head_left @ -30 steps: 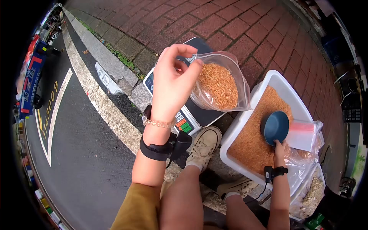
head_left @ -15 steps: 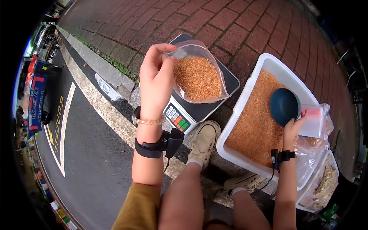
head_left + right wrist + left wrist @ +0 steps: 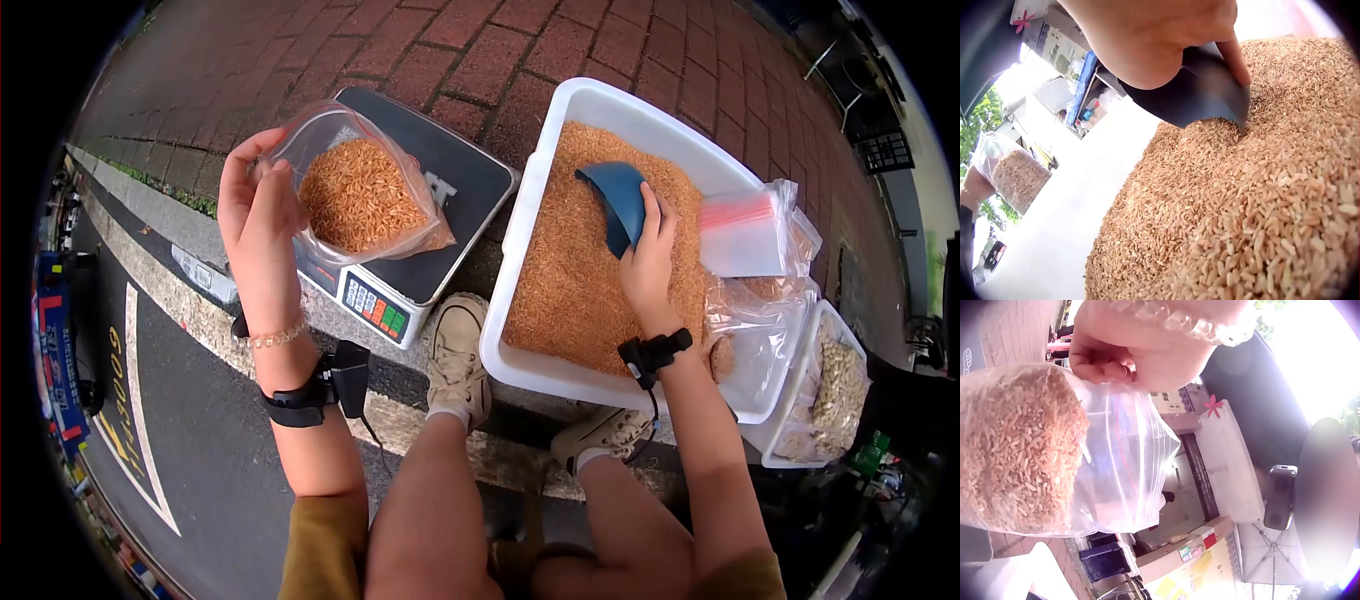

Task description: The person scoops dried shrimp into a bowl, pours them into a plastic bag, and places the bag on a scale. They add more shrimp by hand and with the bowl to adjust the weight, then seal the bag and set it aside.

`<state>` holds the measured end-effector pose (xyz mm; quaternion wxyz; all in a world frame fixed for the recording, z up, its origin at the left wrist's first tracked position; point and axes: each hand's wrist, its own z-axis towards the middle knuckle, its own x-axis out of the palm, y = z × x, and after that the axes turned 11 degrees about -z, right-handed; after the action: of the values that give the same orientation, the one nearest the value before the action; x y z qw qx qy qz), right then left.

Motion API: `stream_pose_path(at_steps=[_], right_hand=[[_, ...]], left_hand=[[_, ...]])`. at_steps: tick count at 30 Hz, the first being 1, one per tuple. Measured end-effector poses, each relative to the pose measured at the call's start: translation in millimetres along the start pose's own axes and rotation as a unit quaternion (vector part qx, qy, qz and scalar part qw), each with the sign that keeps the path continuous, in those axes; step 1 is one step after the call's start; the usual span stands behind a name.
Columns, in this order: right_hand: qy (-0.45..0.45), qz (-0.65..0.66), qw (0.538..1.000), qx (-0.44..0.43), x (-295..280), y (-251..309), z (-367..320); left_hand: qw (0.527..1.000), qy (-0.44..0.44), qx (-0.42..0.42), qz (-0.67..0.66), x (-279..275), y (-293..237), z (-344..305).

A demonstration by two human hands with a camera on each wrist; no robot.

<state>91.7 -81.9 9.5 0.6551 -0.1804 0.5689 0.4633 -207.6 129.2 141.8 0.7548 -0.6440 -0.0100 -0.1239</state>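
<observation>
My left hand [image 3: 258, 215] pinches the rim of a clear zip bag, its mouth held wide. Brown rice [image 3: 362, 195] fills the bag's lower part, which sits over the platform of a digital scale [image 3: 450, 200]. In the left wrist view the zip bag [image 3: 1116, 462] shows its rice packed at the bottom. My right hand [image 3: 655, 265] grips a dark blue bowl [image 3: 622, 195], tipped on its side. Seen from the right wrist, the bowl [image 3: 1204, 94] has its rim dug into loose brown rice [image 3: 1241, 206] inside a white plastic tub [image 3: 517, 245].
A stack of empty zip bags [image 3: 740, 240] with red seals lies at the tub's right side, beside crumpled clear plastic [image 3: 755, 320]. A smaller white container [image 3: 790, 450] with bagged pale pieces stands to the right. Shoes [image 3: 458, 360] are close to scale and tub.
The bowl has gone from facing up near the tub's right side to tipped with its rim in the rice, farther left. My left hand still holds the bag over the scale.
</observation>
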Motion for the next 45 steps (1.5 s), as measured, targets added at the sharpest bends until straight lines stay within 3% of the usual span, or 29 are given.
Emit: stream_pose_path(at_steps=[3, 4, 7, 11, 15, 17, 19, 21, 23, 25, 26, 30, 32, 33, 35, 36, 37, 40, 41, 43, 45], right_hand=[[-0.002, 0.053, 0.999, 0.014, -2.1, -14.1, 0.7], [0.007, 0.096, 0.992, 0.083, 0.9, -27.6, 4.9], [-0.063, 0.103, 0.989, 0.088, 11.9, -40.6, 6.5], [-0.013, 0.148, 0.988, 0.033, 10.3, -42.6, 0.5], [-0.041, 0.122, 0.988, 0.086, 13.2, -32.6, -4.3], [0.034, 0.107, 0.994, -0.003, -5.8, -8.5, -4.6], [0.021, 0.104, 0.994, 0.003, 0.7, -15.4, -0.4], [0.041, 0.082, 0.994, 0.062, 5.7, -15.6, 2.5], [0.045, 0.04, 0.998, 0.011, 2.4, -16.8, 4.1], [-0.002, 0.066, 0.997, 0.044, 7.8, -37.0, 10.6], [0.024, 0.082, 0.992, 0.096, 10.9, -42.6, 11.7], [-0.008, 0.121, 0.992, 0.031, 9.2, -50.0, 16.1], [-0.073, 0.136, 0.982, 0.11, 16.9, -63.0, 22.6], [-0.072, 0.135, 0.982, 0.106, 16.2, -64.6, 24.9], [-0.07, 0.253, 0.941, 0.213, 19.3, -62.9, 30.0], [-0.015, 0.346, 0.891, 0.294, -4.7, -36.3, 34.5], [-0.01, 0.351, 0.89, 0.289, -29.1, -8.7, 39.7], [0.08, 0.529, 0.791, 0.296, -64.2, 36.0, 48.0], [0.082, 0.533, 0.79, 0.293, -67.4, 42.8, 49.6], [0.128, 0.598, 0.74, 0.279, -87.7, 68.5, 50.3], [0.138, 0.601, 0.743, 0.259, -102.8, 91.6, 49.0]], left_hand=[[1.0, -0.005, -0.001, 0.007, 2.6, -3.6, -2.2], [1.0, -0.009, -0.002, 0.021, 3.3, -5.6, -3.0], [1.0, 0.0, -0.003, 0.009, -0.2, -1.0, -2.0], [1.0, 0.005, 0.002, 0.003, 0.4, 1.4, -0.2], [1.0, -0.001, 0.004, 0.0, 2.8, -0.3, -2.0], [1.0, 0.015, 0.005, 0.001, -1.3, 1.1, -0.2], [1.0, 0.01, 0.002, 0.006, -1.6, 0.8, -0.3], [1.0, 0.002, 0.002, 0.009, 0.0, 0.3, 1.0], [1.0, -0.007, 0.001, 0.013, 3.0, -0.8, -1.2], [1.0, -0.004, 0.001, 0.013, 3.5, -2.0, -2.1], [1.0, -0.003, 0.002, 0.01, 3.9, -2.4, -1.2], [1.0, 0.006, -0.005, 0.016, -2.0, 1.2, 0.2], [1.0, 0.002, -0.002, 0.017, -4.4, 0.6, 1.2], [1.0, 0.002, 0.002, 0.024, -6.4, -0.2, 1.3], [1.0, 0.004, 0.004, 0.027, -8.1, -2.3, -1.2], [0.999, 0.009, 0.004, 0.032, -9.5, -3.0, -2.9], [0.998, 0.014, 0.016, 0.051, -11.9, -2.3, -3.9], [0.999, 0.03, 0.004, 0.027, -13.5, -4.7, -6.5], [0.999, 0.036, 0.005, 0.021, -12.1, -6.7, -7.1], [0.999, 0.035, -0.012, -0.012, -8.8, -7.2, -6.5], [0.995, 0.089, 0.002, -0.044, -12.6, -4.0, -3.2]])
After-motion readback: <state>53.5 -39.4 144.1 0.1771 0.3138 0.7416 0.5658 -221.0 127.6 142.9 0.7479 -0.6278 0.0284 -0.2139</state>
